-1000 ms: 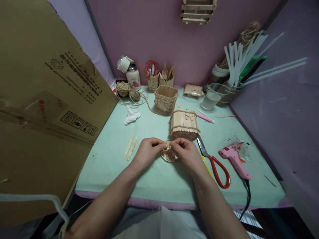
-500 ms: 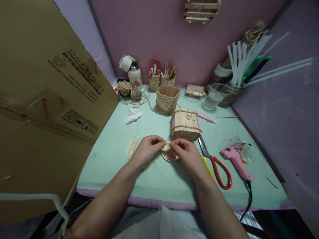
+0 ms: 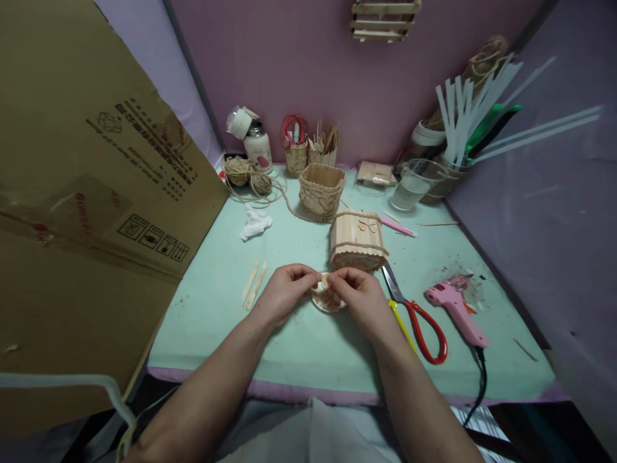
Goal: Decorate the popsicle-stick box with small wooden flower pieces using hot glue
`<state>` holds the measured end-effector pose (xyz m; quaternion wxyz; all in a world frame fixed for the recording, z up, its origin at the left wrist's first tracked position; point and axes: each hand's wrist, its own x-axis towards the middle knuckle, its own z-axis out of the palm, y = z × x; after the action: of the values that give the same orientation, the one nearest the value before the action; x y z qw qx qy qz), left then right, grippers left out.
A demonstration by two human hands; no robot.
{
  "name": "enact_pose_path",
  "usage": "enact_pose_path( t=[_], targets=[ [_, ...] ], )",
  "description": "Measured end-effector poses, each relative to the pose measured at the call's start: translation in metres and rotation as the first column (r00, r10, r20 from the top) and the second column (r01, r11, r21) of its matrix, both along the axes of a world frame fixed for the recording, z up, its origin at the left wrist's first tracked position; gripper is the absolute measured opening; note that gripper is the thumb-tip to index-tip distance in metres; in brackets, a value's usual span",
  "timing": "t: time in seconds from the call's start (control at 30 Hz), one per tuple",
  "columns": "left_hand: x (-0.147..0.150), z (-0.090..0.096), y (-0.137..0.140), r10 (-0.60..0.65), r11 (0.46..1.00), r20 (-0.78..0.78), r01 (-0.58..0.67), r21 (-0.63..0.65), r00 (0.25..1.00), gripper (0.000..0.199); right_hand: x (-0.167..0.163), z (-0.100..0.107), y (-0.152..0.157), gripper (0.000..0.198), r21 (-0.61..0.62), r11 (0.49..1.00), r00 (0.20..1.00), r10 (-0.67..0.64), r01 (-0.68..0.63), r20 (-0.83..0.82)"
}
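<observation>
My left hand (image 3: 289, 289) and my right hand (image 3: 355, 292) meet near the table's front, fingertips pinched on a small pale wood piece (image 3: 324, 279) between them. Fingers cover most of that piece. Just below the fingertips is a small round dish (image 3: 322, 301) with brownish bits in it, partly hidden by my right hand. Beyond my right hand a wooden-slat box (image 3: 357, 233) lies on its side, banded with twine and bearing a petal-shaped decoration. Two craft stick strips (image 3: 253, 285) lie left of my left hand.
Scissors (image 3: 419, 321) with red and yellow handles and a pink glue gun (image 3: 456, 308) lie at the right. Farther back are a wooden basket (image 3: 322, 191), twine balls (image 3: 245, 175), a crumpled tissue (image 3: 256, 222) and a plastic cup (image 3: 409, 186). A cardboard box (image 3: 96, 212) walls the left.
The camera view has shifted slightly. Both hands stay over the dish, with only a tiny movement of the wood piece between the fingertips.
</observation>
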<state>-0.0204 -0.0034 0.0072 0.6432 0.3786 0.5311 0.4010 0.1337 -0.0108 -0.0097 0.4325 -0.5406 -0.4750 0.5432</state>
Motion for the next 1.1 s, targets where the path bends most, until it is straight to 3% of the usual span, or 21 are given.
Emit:
enact_pose_path(
  t=[0.43, 0.7, 0.87, 1.1],
  targets=[
    [-0.0002, 0.0003, -0.0012, -0.021, 0.998, -0.033, 0.023, 0.065, 0.999, 0.023, -0.0008, 0.0042, -0.0015, 0.025, -0.035, 0.999, 1.000, 0.011, -0.012, -0.017],
    [-0.0056, -0.0027, 0.0025, -0.002, 0.998, -0.047, 0.004, 0.058, 0.999, 0.045, 0.0010, 0.0066, -0.0006, 0.027, -0.078, 0.997, 0.997, -0.031, 0.026, -0.067],
    [-0.0059, -0.0014, 0.0028, -0.031, 0.999, 0.015, 0.031, 0.021, 0.999, 0.039, 0.0020, 0.0033, -0.0002, 0.029, -0.079, 0.997, 0.990, -0.009, -0.002, -0.143],
    [-0.0045, 0.0020, 0.0019, -0.090, 0.994, 0.143, 0.099, -0.053, 0.986, 0.035, 0.0018, 0.0099, -0.0001, 0.027, -0.193, 0.977, 0.937, 0.019, -0.091, -0.348]
  ],
)
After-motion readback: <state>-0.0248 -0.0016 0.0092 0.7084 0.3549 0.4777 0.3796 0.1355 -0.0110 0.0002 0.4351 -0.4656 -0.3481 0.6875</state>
